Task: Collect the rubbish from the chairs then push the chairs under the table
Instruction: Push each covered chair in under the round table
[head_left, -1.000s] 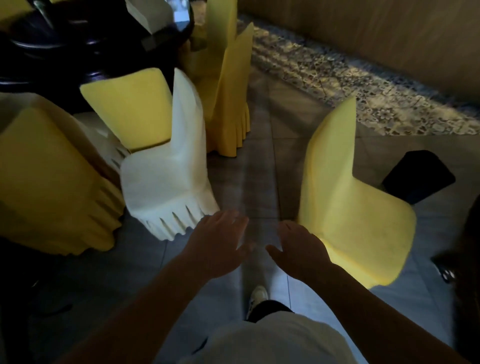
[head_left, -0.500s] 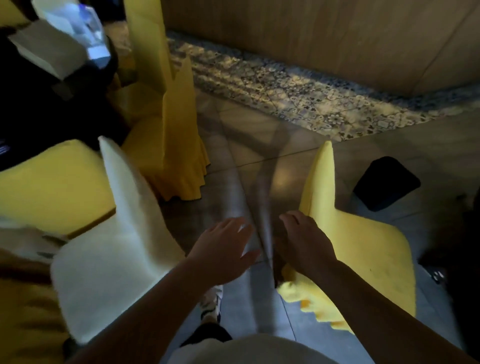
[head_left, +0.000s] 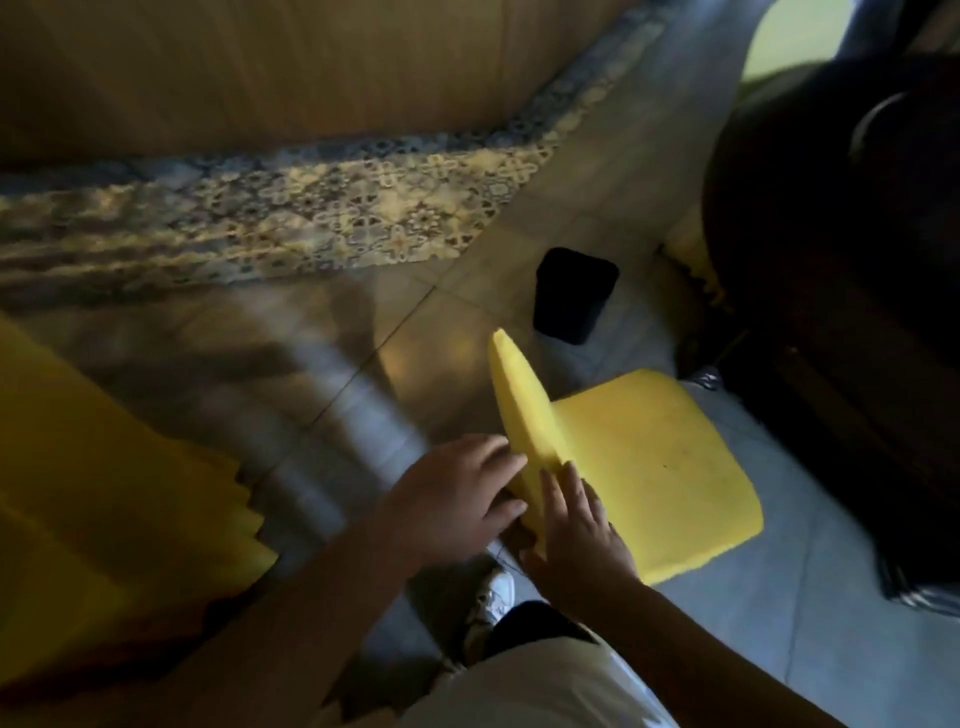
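A chair in a yellow cover (head_left: 660, 457) stands on the tiled floor at the centre right, its seat bare, with no rubbish visible on it. Its backrest (head_left: 522, 410) points toward me. My left hand (head_left: 449, 499) lies against the back face of the backrest, fingers curled on its near edge. My right hand (head_left: 576, 535) presses on the seat side of the same backrest, so the backrest sits between both hands. A dark round table (head_left: 841, 249) stands just beyond the chair on the right.
Another yellow-covered chair (head_left: 98, 519) fills the lower left. A black bin (head_left: 574, 293) stands on the floor beyond the held chair. A patterned tile strip (head_left: 291, 218) and wooden wall run along the top. My shoe (head_left: 491, 597) is below my hands.
The view swung right, away from the white and yellow chairs by the first table. Both hands, which hovered open, have reached the yellow chair's backrest and closed on it.
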